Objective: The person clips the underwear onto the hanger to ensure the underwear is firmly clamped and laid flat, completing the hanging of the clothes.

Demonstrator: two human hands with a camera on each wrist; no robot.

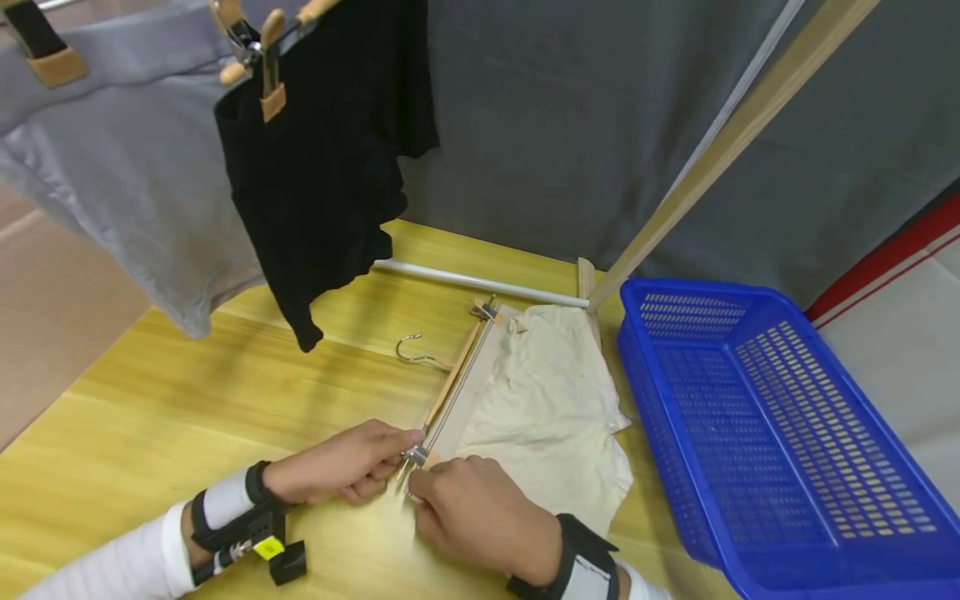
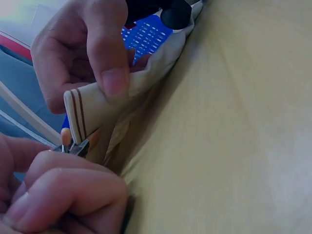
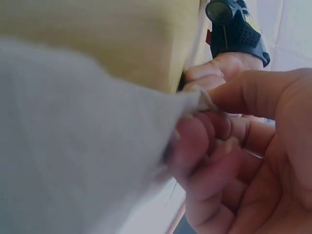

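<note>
Flanking cream shorts (image 1: 551, 400) — blue basket (image 1: 780, 433) right, hanging black garment (image 1: 322, 167) behind.

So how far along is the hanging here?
Done: grey shorts and black shorts hang clipped on the rail. In hand: left hand pinches the hanger clip; right hand holds the cream shorts' waistband at it. Left: clipping, hanging. Basket looks empty.

On the bench (image 1: 187, 400) lie the shorts (image 1: 555, 408), with the clip hanger (image 1: 450, 387) along their left edge. The basket (image 1: 780, 433) stands right of them. Two hung garments (image 1: 315, 167) are behind, to the left.
</note>
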